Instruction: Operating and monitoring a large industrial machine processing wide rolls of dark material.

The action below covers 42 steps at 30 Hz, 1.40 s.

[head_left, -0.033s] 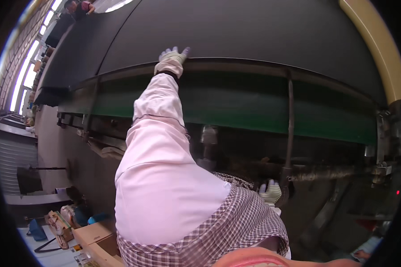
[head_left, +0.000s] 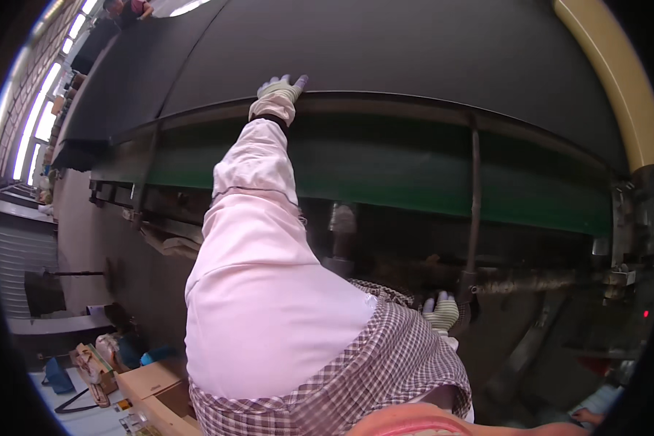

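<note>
At the near edge of a wide dark grey sheet of material (head_left: 385,43), my left hand (head_left: 280,89) lies with its fingers stretched out and spread. It wears a pale glove with coloured fingertips, and a pink-white sleeve covers the arm. The sheet lies over a long table-like machine, and a thin dark line crosses it to the left of this hand. Lower down, my right hand (head_left: 441,312) hangs beside the checked apron (head_left: 407,349), in a striped glove. Its visible fingers point up and stand apart, with nothing seen in them.
Below the sheet's edge runs a green band (head_left: 385,189) with upright metal bars (head_left: 475,189). A yellowish roller-like tube (head_left: 618,80) borders the right. Another person (head_left: 127,11) stands far left; another hand (head_left: 587,416) shows lower right. An open cardboard box (head_left: 149,381) sits lower left.
</note>
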Available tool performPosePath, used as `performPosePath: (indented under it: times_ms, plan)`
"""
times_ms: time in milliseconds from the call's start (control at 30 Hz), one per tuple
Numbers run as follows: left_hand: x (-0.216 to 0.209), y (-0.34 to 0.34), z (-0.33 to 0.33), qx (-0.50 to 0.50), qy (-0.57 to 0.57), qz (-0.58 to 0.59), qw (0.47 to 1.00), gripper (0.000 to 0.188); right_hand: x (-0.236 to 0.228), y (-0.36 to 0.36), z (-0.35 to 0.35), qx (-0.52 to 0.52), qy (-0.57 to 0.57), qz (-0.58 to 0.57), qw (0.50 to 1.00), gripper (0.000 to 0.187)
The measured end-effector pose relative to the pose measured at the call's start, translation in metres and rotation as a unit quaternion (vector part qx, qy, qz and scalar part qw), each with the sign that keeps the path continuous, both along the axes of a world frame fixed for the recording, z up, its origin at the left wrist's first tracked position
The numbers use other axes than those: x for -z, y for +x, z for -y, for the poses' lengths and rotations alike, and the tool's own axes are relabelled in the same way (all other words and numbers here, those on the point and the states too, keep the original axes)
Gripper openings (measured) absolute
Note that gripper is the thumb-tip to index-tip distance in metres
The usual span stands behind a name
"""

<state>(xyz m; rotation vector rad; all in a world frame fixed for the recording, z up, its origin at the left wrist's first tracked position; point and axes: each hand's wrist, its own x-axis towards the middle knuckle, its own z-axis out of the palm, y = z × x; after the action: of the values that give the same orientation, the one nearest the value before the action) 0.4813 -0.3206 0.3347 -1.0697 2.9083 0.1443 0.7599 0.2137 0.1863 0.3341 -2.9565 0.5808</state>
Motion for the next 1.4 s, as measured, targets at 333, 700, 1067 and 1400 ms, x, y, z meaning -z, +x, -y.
performPosePath:
  times_ms: [333, 700, 1067, 1400]
  plan:
    - [0.013, -0.01, -0.02, 0.316, 0.101, -0.158, 0.93, 0.046, -0.009, 0.003, 0.006, 0.051, 0.044, 0.032, 0.997, 0.03]
    - [0.022, 0.042, 0.088, 0.219, -0.055, -0.119, 0.967, 0.042, -0.01, 0.012, 0.005, 0.104, 0.075, 0.094, 0.987, 0.036]
    - [0.036, 0.021, 0.069, 0.247, -0.034, -0.09, 0.964, 0.047, -0.006, 0.015, 0.004, 0.094, 0.011, 0.088, 0.992, 0.034]
    - [0.037, -0.041, -0.013, 0.343, 0.041, 0.002, 0.939, 0.051, -0.069, 0.013, 0.012, 0.073, -0.026, 0.06, 0.995, 0.028]
